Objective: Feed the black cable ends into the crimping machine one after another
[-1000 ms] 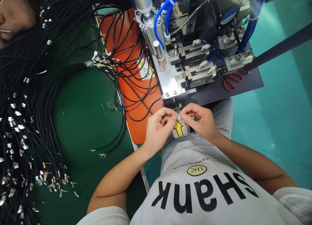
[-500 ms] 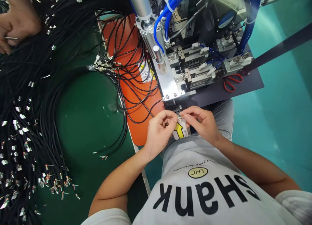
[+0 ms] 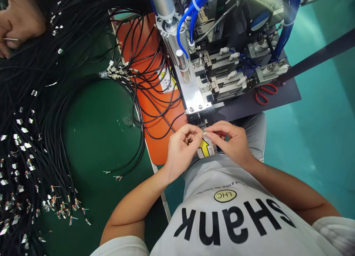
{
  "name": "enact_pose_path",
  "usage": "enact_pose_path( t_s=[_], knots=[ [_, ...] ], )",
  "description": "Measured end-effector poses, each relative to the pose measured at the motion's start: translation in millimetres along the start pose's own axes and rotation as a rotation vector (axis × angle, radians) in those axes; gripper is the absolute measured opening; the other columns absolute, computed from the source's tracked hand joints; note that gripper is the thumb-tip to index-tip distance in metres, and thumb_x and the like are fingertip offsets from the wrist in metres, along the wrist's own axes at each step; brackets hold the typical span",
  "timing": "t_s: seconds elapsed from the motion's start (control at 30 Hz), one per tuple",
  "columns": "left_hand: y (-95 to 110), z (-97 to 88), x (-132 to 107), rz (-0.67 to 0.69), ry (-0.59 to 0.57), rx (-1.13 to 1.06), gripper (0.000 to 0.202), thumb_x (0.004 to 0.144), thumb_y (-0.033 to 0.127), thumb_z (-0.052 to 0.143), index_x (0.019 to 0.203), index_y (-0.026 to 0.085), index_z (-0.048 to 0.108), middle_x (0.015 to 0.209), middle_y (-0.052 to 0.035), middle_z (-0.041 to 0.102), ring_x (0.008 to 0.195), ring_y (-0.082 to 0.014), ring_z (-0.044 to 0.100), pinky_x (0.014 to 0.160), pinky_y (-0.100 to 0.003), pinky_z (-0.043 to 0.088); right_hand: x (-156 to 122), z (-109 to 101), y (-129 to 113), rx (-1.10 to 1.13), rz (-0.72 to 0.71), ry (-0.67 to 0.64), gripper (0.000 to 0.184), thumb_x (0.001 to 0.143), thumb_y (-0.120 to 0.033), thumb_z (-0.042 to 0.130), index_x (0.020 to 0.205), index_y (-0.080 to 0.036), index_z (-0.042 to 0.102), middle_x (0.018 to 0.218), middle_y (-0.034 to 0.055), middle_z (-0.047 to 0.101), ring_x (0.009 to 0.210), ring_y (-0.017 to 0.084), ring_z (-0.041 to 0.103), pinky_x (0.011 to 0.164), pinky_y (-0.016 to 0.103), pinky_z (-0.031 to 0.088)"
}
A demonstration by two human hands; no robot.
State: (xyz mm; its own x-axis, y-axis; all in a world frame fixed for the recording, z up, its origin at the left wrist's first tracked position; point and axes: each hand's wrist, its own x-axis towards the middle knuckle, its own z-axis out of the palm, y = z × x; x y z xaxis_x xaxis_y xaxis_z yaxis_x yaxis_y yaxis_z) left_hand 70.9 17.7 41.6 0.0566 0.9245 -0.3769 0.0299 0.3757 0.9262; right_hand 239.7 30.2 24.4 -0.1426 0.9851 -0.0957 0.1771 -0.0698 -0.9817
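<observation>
My left hand (image 3: 183, 147) is closed in a pinch at the front of the machine, holding the end of a black cable mostly hidden by its fingers. Thin coloured wires (image 3: 204, 133) poke out at its fingertips. From the right, my right hand (image 3: 233, 140) meets them, thumb and forefinger pinched on the wires. The fingertips of both hands nearly touch. Just below them is a white label with a yellow arrow (image 3: 204, 149). Close behind the hands stands a metal machine (image 3: 194, 97) with cylinders and blue air hoses.
Black cables with metal connectors (image 3: 119, 72) cross an orange panel (image 3: 155, 149). On the green table (image 3: 97, 137) lie many more cables with stripped ends (image 3: 66, 208). Another person's hand (image 3: 20, 19) is at the upper left. Red-handled scissors (image 3: 265, 93) rest on the machine's dark base.
My right fingertips have closed in over the wires, so less of their coloured ends shows. My left hand stays nearly still. The view has shifted very slightly.
</observation>
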Motion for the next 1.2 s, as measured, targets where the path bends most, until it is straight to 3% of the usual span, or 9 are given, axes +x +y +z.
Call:
enact_pose_path(
  t_s=[0.2, 0.37, 0.5, 0.6, 0.73, 0.87, 1.03, 1.2],
  knots=[
    [1, 0.3, 0, 0.012, 0.001, 0.004, 0.018, 0.089, 0.034, 0.067, 0.087, 0.017, 0.062, 0.062, 0.0057, 0.049, 0.05, -0.0054, 0.047, 0.046, -0.018, 0.038, 0, 1, -1, -0.027, -0.061, 0.015, 0.009, 0.084, -0.022, 0.074, 0.091, -0.026, 0.079, 0.086, 0.0012, 0.073, 0.075, 0.015, 0.063, 0.059, 0.029, 0.045],
    [-1, 0.6, 0, 0.032, 0.001, 0.04, 0.018, 0.09, 0.034, 0.067, 0.087, 0.017, 0.063, 0.067, 0.0042, 0.052, 0.053, -0.0056, 0.047, 0.05, -0.019, 0.041, 2, 5, -1, -0.016, -0.096, 0.069, 0.006, 0.084, -0.018, 0.074, 0.082, -0.023, 0.075, 0.081, -0.0005, 0.071, 0.07, 0.013, 0.061, 0.059, 0.027, 0.045],
    [-3, -0.7, -1, 0.11, -0.016, 0.167, 0.015, 0.092, 0.032, 0.064, 0.092, 0.018, 0.064, 0.076, 0.0006, 0.058, 0.062, -0.0084, 0.052, 0.056, -0.021, 0.046, 4, 5, 0, -0.003, -0.086, 0.031, 0.01, 0.086, -0.014, 0.068, 0.079, -0.02, 0.07, 0.079, -0.0009, 0.066, 0.068, 0.012, 0.06, 0.059, 0.027, 0.045],
    [-6, -5.7, 0, 0.259, -0.02, 0.369, 0.018, 0.092, 0.027, 0.064, 0.108, 0.019, 0.061, 0.087, -0.0021, 0.06, 0.075, -0.0119, 0.057, 0.062, -0.022, 0.049, 6, 1, 4, 0.005, -0.051, 0.021, 0.01, 0.088, -0.014, 0.065, 0.08, -0.02, 0.067, 0.079, -0.0011, 0.062, 0.069, 0.012, 0.059, 0.062, 0.027, 0.046],
    [-16, -17.4, 5, 0.562, -0.034, 0.695, 0.011, 0.093, 0.016, 0.059, 0.103, 0.019, 0.061, 0.095, -0.0051, 0.061, 0.091, -0.0154, 0.06, 0.079, -0.028, 0.053, 11, -4, 16, 0.048, 0.047, 0.014, 0.009, 0.088, -0.016, 0.064, 0.08, -0.019, 0.066, 0.08, -0.0006, 0.062, 0.069, 0.012, 0.057, 0.064, 0.027, 0.047],
    [-28, -26.6, 20, 0.747, 0.002, 0.847, 0.019, 0.093, 0.016, 0.059, 0.112, 0.019, 0.062, 0.096, -0.0063, 0.062, 0.09, -0.0162, 0.061, 0.081, -0.029, 0.054, 23, -3, 31, 0.142, 0.204, -0.002, 0.009, 0.087, -0.024, 0.067, 0.081, -0.018, 0.067, 0.073, -0.001, 0.062, 0.063, 0.011, 0.055, 0.062, 0.026, 0.046],
    [-33, -28.2, 38, 0.732, 0.057, 0.846, 0.017, 0.095, 0.018, 0.056, 0.109, 0.018, 0.066, 0.091, -0.0056, 0.06, 0.086, -0.0155, 0.061, 0.077, -0.028, 0.055, 39, 2, 45, 0.223, 0.306, -0.005, 0.016, 0.084, -0.032, 0.072, 0.079, -0.018, 0.067, 0.071, -0.0007, 0.064, 0.061, 0.011, 0.056, 0.059, 0.026, 0.046],
    [-34, -30.4, 43, 0.692, -0.011, 0.832, 0.022, 0.098, 0.018, 0.05, 0.114, 0.019, 0.065, 0.093, -0.0054, 0.064, 0.087, -0.0152, 0.062, 0.077, -0.027, 0.054, 44, 2, 48, 0.238, 0.343, 0.002, 0.017, 0.082, -0.034, 0.075, 0.078, -0.018, 0.067, 0.067, -0.0018, 0.064, 0.058, 0.01, 0.055, 0.057, 0.025, 0.046]
  ],
)
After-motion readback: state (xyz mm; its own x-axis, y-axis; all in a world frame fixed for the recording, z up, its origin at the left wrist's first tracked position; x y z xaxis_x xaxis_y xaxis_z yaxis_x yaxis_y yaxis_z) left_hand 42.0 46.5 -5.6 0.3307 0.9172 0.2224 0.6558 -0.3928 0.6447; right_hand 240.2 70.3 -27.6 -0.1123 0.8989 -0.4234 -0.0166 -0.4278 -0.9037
